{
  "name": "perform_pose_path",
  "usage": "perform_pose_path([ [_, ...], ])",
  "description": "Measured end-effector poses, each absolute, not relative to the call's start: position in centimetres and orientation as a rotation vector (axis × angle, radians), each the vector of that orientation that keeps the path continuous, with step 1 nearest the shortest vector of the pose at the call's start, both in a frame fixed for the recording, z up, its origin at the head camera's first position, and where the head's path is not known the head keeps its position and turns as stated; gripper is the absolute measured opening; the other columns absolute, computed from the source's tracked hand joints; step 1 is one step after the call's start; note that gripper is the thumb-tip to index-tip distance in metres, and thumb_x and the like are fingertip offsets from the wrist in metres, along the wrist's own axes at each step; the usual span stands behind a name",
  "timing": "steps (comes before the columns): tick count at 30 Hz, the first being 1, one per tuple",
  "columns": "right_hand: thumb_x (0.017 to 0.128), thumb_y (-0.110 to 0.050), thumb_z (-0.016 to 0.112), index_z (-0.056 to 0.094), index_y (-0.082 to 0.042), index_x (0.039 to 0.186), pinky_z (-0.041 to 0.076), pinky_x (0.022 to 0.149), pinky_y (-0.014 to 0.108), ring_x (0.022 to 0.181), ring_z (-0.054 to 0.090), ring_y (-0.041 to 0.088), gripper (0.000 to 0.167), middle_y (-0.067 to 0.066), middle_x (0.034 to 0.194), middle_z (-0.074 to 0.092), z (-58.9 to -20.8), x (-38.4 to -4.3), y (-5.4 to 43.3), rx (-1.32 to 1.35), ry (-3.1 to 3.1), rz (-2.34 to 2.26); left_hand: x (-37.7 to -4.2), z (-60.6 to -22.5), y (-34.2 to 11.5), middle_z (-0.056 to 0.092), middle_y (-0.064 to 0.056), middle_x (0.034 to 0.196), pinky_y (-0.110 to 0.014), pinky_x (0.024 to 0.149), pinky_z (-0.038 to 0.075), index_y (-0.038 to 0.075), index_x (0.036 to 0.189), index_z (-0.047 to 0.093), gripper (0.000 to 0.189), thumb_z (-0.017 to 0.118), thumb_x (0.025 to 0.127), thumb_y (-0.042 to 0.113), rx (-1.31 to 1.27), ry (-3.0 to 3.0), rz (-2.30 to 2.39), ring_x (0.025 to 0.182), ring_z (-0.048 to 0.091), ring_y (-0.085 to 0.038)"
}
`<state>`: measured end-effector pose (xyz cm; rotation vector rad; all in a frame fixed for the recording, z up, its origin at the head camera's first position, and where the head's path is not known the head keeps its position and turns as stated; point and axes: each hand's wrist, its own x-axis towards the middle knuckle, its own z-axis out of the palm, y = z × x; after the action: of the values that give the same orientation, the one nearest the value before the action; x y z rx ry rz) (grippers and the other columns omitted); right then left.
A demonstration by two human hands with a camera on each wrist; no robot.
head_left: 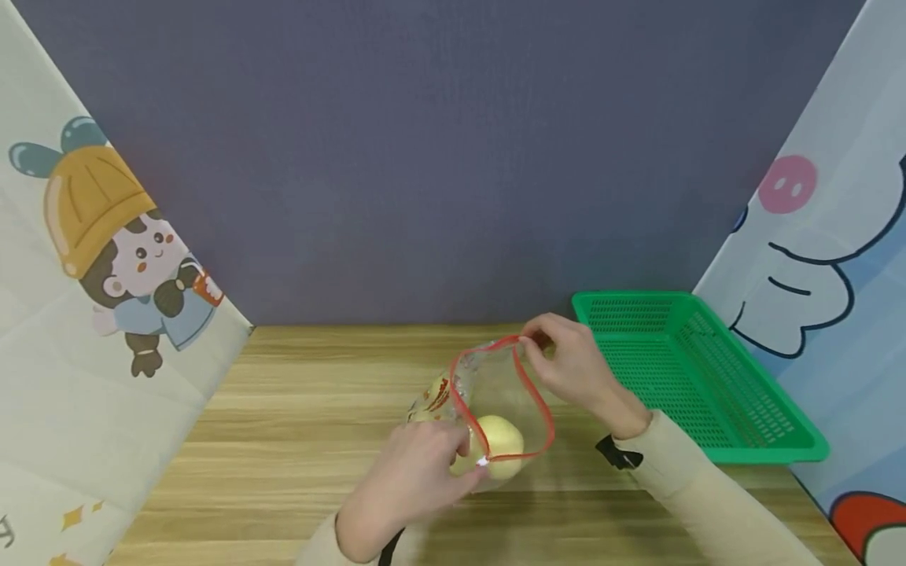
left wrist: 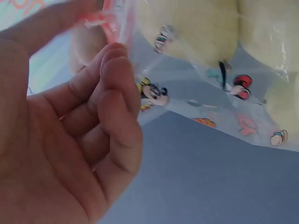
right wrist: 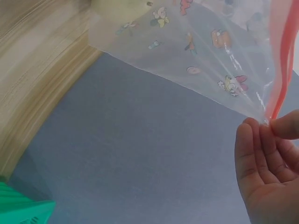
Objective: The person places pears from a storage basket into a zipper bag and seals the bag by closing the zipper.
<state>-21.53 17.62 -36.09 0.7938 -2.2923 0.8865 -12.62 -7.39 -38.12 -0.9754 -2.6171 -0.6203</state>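
Note:
A clear zip bag with a red rim and printed cartoon figures is held with its mouth gaping. Several pale yellow round fruits lie inside; one fruit shows through the opening, and in the left wrist view a fruit has a dark stem beside it. My left hand pinches the near corner of the rim, by a small white slider. With thumb and fingertips, my right hand pinches the far corner, which the right wrist view also shows.
A green plastic basket with slotted sides stands on the wooden table to the right, close to my right forearm. Behind the table rises a dark grey-blue wall. Printed panels flank both sides.

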Motion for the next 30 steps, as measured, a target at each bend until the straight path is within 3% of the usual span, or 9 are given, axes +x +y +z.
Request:
perform_pose_path([
  [3, 0.092, -0.001, 0.068, 0.071, -0.005, 0.093, 0.057, 0.064, 0.033, 0.074, 0.063, 0.012, 0.005, 0.002, 0.087, 0.068, -36.2, -21.6, 17.8, 0.764, -2.324, 0.899, -13.4, -38.2, -7.4, 0.055, 0.012, 0.069, -0.017, 0.049, 0.034, 0.020, 0.072, 0.061, 0.021, 0.081, 0.079, 0.019, -1.007, -2.580, -0.647, 0.057, 0.042, 0.001],
  [6, 0.093, -0.002, 0.067, 0.071, -0.004, 0.095, 0.057, 0.064, 0.035, 0.074, 0.064, 0.013, 0.005, 0.002, 0.088, 0.068, -36.4, -21.8, 18.2, 0.741, -2.344, 0.907, -13.9, -38.2, -7.5, 0.056, 0.010, 0.071, -0.016, 0.050, 0.036, 0.019, 0.072, 0.060, 0.021, 0.079, 0.079, 0.012, -1.054, -2.554, -0.677, 0.059, 0.042, 0.002],
  [12, 0.092, 0.001, 0.069, 0.071, -0.006, 0.093, 0.057, 0.064, 0.033, 0.074, 0.064, 0.013, 0.007, 0.003, 0.087, 0.068, -36.7, -22.1, 19.1, 0.704, -2.346, 0.915, -14.6, -38.0, -8.0, 0.052, 0.008, 0.068, -0.014, 0.049, 0.033, 0.017, 0.072, 0.054, 0.025, 0.076, 0.074, 0.006, -1.093, -2.467, -0.708, 0.059, 0.039, 0.000],
  [18, 0.093, 0.000, 0.068, 0.071, -0.007, 0.093, 0.057, 0.064, 0.037, 0.074, 0.064, 0.014, 0.008, 0.001, 0.087, 0.069, -36.7, -21.8, 20.0, 0.660, -2.382, 0.909, -15.3, -37.7, -9.1, 0.052, 0.007, 0.068, -0.013, 0.050, 0.037, 0.014, 0.074, 0.052, 0.027, 0.073, 0.068, -0.001, -1.050, -2.361, -0.736, 0.059, 0.042, 0.000],
  [25, 0.093, -0.001, 0.067, 0.071, -0.007, 0.093, 0.055, 0.063, 0.034, 0.072, 0.062, 0.013, 0.007, 0.001, 0.085, 0.068, -36.6, -21.7, 20.8, 0.622, -2.400, 0.904, -16.7, -37.3, -10.4, 0.049, 0.008, 0.065, -0.016, 0.048, 0.039, 0.013, 0.070, 0.048, 0.032, 0.072, 0.068, -0.008, -0.946, -2.354, -0.797, 0.057, 0.040, -0.002],
  [30, 0.093, -0.002, 0.068, 0.071, -0.009, 0.094, 0.053, 0.060, 0.031, 0.071, 0.061, 0.012, 0.007, -0.001, 0.084, 0.067, -36.5, -21.6, 21.3, 0.604, -2.394, 0.874, -18.2, -37.2, -11.5, 0.052, 0.005, 0.068, -0.020, 0.051, 0.044, 0.012, 0.073, 0.050, 0.028, 0.068, 0.070, -0.009, -0.878, -2.356, -0.883, 0.059, 0.048, -0.006],
])
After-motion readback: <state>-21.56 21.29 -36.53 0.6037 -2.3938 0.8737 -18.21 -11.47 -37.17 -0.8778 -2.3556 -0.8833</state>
